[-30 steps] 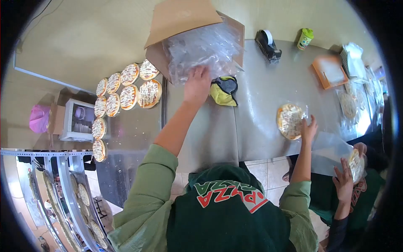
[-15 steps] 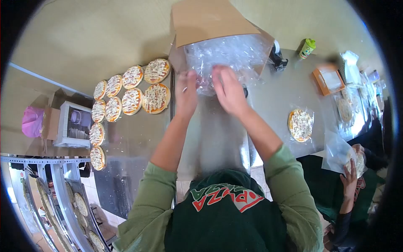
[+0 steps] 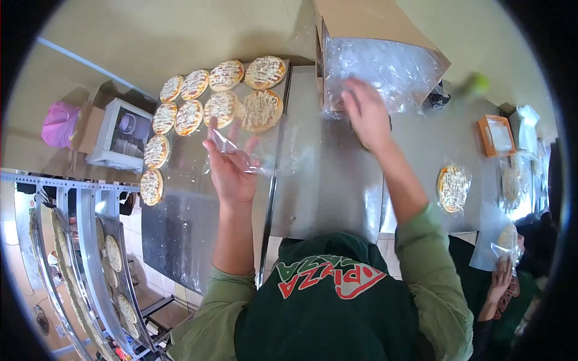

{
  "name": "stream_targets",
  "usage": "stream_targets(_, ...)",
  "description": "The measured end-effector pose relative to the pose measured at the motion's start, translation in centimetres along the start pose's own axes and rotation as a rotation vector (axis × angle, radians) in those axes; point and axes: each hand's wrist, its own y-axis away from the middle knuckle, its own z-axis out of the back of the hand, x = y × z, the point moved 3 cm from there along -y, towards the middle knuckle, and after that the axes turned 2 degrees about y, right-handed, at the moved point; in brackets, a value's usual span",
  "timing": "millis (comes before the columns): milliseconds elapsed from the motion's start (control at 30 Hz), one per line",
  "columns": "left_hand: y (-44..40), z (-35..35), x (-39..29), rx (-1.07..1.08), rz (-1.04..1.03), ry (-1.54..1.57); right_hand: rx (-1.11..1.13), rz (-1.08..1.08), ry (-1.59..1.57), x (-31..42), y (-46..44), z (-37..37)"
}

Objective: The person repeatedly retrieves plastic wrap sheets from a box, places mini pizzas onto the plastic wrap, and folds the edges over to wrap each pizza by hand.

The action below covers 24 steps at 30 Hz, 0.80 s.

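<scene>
My left hand (image 3: 233, 177) is raised over the steel table, palm up, with its fingers spread. It holds a thin clear plastic bag (image 3: 274, 163), which is draped around the fingers and trails to the right. Behind those fingers lie small pizzas (image 3: 262, 111) topped with shredded cheese and lines of sauce. My right hand (image 3: 368, 117) is at the mouth of a cardboard box (image 3: 376, 23), fingers extended and somewhat blurred, with nothing visible in them. Crumpled clear bags (image 3: 385, 69) fill the box, and some spill over its front edge.
One bagged pizza (image 3: 454, 189) lies on the right of the table. Beyond it are an orange box (image 3: 497, 136) and a co-worker's hand (image 3: 501, 278) holding a bagged pizza. A metal rack (image 3: 87, 240) stands at lower left. A black tape dispenser (image 3: 438, 96) sits beside the cardboard box.
My left hand has moved left from the box towards the pizzas, with a clear bag in it. The right hand stays near the box mouth. The view has shifted left.
</scene>
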Motion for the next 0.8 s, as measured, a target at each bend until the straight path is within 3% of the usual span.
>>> stream_targets(67,1.2,0.0,1.2,0.018,0.08,0.097,0.409,-0.505,-0.594,1.9,5.1,-0.7)
stream_targets(133,2.6,-0.4,2.8,-0.029,0.131,0.056,0.974,-0.9,-1.255,4.4,9.7,-1.9)
stream_targets(200,3.9,-1.0,4.7,-0.039,0.181,0.019,0.755,-1.127,-1.736,6.8,12.4,-2.6)
stream_targets(300,6.2,-1.0,6.7,0.003,0.228,-0.15,0.413,-1.048,-1.669,5.3,12.4,-1.6)
stream_targets(400,7.2,2.0,8.1,-0.011,0.281,-0.201,0.256,-1.039,-1.452,2.3,12.8,0.3)
stream_targets(500,7.3,4.6,8.2,-0.509,0.121,-0.501,0.151,-1.024,-1.209,-0.1,13.8,1.8)
stream_targets(600,6.9,3.8,6.4,-0.339,-0.55,-1.229,0.149,-1.051,-1.074,-0.3,14.4,2.7)
stream_targets(700,7.6,-1.7,9.2,0.11,0.107,-1.134,0.218,-1.077,-1.166,1.3,15.0,1.4)
stream_targets(800,7.8,-3.8,10.9,0.285,0.29,-1.009,0.24,-1.041,-1.392,3.8,14.4,0.9)
